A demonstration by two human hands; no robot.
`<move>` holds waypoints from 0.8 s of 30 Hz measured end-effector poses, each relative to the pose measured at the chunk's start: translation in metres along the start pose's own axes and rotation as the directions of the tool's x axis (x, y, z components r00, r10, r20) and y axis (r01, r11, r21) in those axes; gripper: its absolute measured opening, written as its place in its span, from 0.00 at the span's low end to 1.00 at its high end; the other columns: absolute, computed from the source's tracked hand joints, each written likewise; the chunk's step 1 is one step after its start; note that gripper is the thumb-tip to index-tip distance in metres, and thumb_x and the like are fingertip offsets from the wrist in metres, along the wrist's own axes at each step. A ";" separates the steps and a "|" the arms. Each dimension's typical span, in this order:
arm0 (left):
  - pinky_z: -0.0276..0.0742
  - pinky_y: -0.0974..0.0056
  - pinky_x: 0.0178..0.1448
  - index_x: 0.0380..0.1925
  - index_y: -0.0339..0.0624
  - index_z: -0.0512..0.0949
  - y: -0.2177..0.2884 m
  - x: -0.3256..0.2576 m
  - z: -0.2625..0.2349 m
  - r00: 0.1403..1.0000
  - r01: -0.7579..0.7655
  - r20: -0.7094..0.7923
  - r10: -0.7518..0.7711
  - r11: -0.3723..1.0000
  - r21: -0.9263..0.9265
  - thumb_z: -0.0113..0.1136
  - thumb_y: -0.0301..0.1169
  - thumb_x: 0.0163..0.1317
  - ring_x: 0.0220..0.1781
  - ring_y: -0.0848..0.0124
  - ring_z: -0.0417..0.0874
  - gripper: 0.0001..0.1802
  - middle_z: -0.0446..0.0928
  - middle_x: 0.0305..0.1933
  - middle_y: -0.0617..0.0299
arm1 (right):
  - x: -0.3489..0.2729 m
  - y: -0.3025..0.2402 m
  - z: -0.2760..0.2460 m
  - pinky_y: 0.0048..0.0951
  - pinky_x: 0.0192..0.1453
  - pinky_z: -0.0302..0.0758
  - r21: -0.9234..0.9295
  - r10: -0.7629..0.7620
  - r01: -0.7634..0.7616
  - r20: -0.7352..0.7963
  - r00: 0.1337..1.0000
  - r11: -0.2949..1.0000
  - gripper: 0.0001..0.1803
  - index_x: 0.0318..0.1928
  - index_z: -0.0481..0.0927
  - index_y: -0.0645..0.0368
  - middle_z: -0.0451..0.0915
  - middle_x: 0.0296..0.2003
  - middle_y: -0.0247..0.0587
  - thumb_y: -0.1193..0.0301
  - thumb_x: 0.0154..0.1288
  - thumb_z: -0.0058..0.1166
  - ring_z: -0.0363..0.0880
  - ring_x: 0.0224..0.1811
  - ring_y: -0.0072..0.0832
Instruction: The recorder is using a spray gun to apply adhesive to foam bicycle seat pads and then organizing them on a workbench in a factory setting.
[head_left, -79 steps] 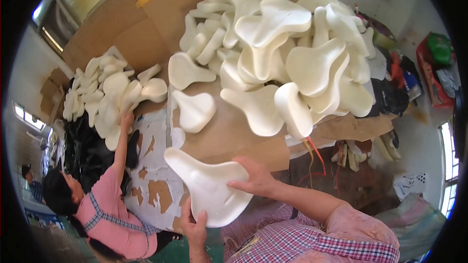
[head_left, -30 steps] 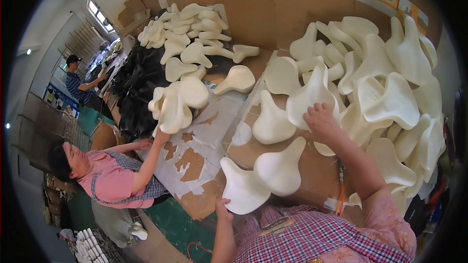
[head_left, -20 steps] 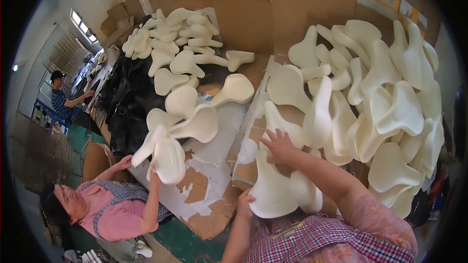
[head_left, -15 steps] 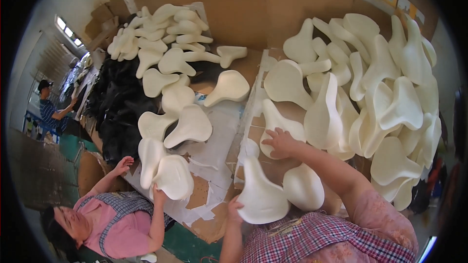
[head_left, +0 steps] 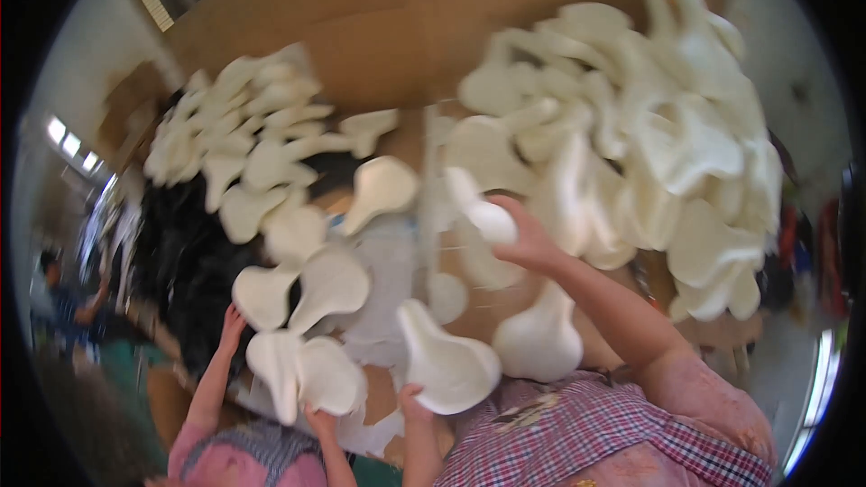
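Note:
My left hand (head_left: 415, 404) grips the wide end of a cream foam bicycle saddle (head_left: 448, 365) close in front of me, its narrow nose pointing away. My right hand (head_left: 529, 238) is closed around another foam saddle (head_left: 488, 217), tilted edge-on above the cardboard-covered table; some fingers are hidden. Between my right arm and apron lies a third saddle (head_left: 541, 338). Beyond my right hand a large heap of cream saddles (head_left: 667, 144) rises at the right.
A co-worker at my left has one hand (head_left: 321, 422) at a foam saddle (head_left: 332, 377) and the other (head_left: 233, 328) near more saddles. Black material (head_left: 185, 261) is piled along the left, with a heap of saddles (head_left: 244, 108) behind. A cardboard wall (head_left: 361, 45) closes the back.
My right hand, resting on a saddle before, now holds one up off the table. My left hand keeps its saddle. The co-worker's far hand has reached to the saddles. The whole view has shifted.

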State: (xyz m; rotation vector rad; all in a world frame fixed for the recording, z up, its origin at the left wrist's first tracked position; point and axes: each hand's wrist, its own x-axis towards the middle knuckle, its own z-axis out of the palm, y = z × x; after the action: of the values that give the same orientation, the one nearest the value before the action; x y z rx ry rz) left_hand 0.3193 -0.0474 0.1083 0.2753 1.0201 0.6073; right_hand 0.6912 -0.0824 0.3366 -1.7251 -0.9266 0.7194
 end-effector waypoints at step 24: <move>0.70 0.49 0.66 0.50 0.26 0.71 0.042 -0.055 0.065 0.981 -0.175 -0.057 0.183 0.976 0.126 0.50 0.23 0.37 0.56 0.47 0.75 0.32 0.75 0.53 0.46 | -0.181 0.258 -0.188 0.49 0.57 0.72 -0.794 -0.099 -0.299 -0.408 0.907 0.530 0.28 0.59 0.67 0.51 0.73 0.51 0.56 0.76 0.54 0.51 0.72 0.55 0.52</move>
State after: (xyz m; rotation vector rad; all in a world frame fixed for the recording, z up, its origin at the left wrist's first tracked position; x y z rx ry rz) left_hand 0.3402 -0.0425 0.2010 0.4595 1.1073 0.7230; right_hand 0.8125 -0.3791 0.1582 -2.6882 -0.9309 -0.1430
